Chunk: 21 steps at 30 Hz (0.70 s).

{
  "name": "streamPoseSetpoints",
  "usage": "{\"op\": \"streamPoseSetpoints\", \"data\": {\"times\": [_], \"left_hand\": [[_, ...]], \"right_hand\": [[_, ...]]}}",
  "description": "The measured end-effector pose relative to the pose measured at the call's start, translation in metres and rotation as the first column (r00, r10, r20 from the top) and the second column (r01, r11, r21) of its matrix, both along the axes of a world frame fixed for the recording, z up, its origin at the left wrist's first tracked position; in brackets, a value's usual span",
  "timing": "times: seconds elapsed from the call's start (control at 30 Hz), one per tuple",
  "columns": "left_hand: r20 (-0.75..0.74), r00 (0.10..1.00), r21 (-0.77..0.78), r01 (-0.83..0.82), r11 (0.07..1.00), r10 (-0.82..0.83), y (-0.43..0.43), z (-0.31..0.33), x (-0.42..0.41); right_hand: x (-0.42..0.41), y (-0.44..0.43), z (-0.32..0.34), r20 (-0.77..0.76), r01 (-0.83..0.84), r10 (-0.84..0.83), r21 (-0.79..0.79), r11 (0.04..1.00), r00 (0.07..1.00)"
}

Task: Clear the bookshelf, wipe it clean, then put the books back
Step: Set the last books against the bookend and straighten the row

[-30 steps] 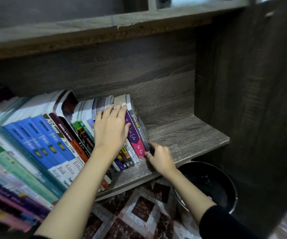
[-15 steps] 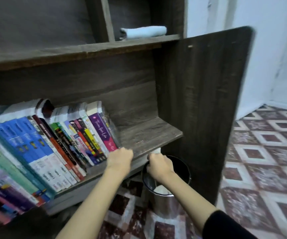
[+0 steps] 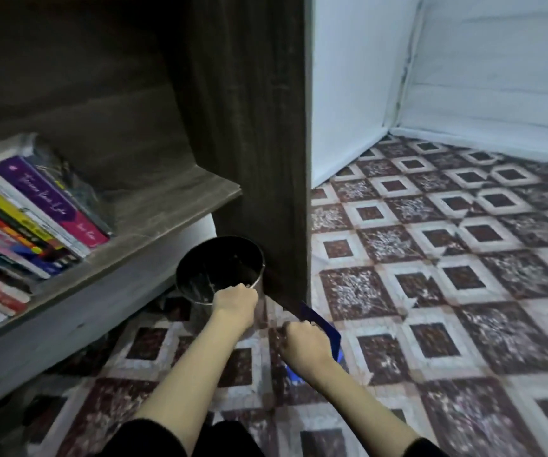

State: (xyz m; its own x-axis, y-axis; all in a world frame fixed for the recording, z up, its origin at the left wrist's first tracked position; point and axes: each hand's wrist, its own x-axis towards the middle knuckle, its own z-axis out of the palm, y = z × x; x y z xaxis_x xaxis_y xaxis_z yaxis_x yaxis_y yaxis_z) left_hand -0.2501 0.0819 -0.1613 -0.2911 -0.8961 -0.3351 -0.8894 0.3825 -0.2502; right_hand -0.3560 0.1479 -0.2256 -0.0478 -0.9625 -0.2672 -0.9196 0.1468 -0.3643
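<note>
Leaning books (image 3: 35, 219) stand in a row on the wooden shelf (image 3: 170, 206) at the left; the shelf's right end is bare. Below it, a round metal bin (image 3: 220, 268) sits on the tiled floor against the bookcase's side panel (image 3: 266, 143). My left hand (image 3: 234, 300) has its fingers curled over the bin's near rim. My right hand (image 3: 304, 341) is lower and to the right, gripping a flat dark-blue object (image 3: 322, 324) close to the floor; what that object is cannot be made out.
Patterned maroon-and-white floor tiles (image 3: 447, 275) spread out to the right as far as white walls (image 3: 463, 77) that meet in a corner. The bookcase's pale base board (image 3: 85, 311) runs along the floor at the left.
My view swung right and down, away from the shelf. My left hand left the books and went to the bin's rim. My right hand dropped to the floor and now grips a blue object.
</note>
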Motion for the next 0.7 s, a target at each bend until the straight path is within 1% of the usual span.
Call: {"op": "streamPoseSetpoints", "data": {"times": [0.07,0.17,0.2,0.3,0.4,0.47,0.6,0.67,0.7], "left_hand": [[0.008,1.0,0.027,0.026,0.999,-0.026,0.002,-0.016,-0.012],[0.014,0.999,0.071,0.036,0.997,-0.037,0.003,-0.041,-0.026],[0.013,0.999,0.086,0.03,0.996,-0.031,0.002,-0.045,-0.026],[0.026,0.999,0.153,0.032,0.988,-0.036,-0.001,-0.074,-0.037],[0.038,0.999,0.206,0.023,0.978,-0.031,-0.005,-0.097,-0.039],[0.029,0.999,0.236,0.022,0.971,-0.03,-0.008,-0.115,-0.04],[0.038,0.999,0.322,-0.004,0.947,-0.008,-0.012,-0.147,-0.038],[0.049,0.999,0.342,-0.009,0.94,-0.008,-0.014,-0.156,-0.038],[0.05,0.999,0.351,-0.013,0.936,-0.005,-0.017,-0.16,-0.038]], "right_hand": [[-0.015,0.007,-0.018,0.017,0.032,-0.033,0.055,0.998,0.999],[-0.03,0.012,-0.044,0.026,0.085,-0.088,0.086,0.993,0.996],[-0.032,0.013,-0.047,0.029,0.096,-0.099,0.072,0.993,0.995],[-0.045,0.012,-0.072,0.017,0.116,-0.119,0.094,0.989,0.993],[-0.053,0.006,-0.09,0.052,0.145,-0.15,0.084,0.986,0.987],[-0.055,0.0,-0.101,0.04,0.138,-0.141,0.081,0.987,0.989],[-0.054,-0.013,-0.117,-0.038,0.11,-0.107,0.09,0.99,0.994],[-0.052,-0.019,-0.122,-0.074,0.101,-0.097,0.053,0.993,0.992],[-0.051,-0.022,-0.124,-0.08,0.094,-0.096,-0.026,0.995,0.992]]}}
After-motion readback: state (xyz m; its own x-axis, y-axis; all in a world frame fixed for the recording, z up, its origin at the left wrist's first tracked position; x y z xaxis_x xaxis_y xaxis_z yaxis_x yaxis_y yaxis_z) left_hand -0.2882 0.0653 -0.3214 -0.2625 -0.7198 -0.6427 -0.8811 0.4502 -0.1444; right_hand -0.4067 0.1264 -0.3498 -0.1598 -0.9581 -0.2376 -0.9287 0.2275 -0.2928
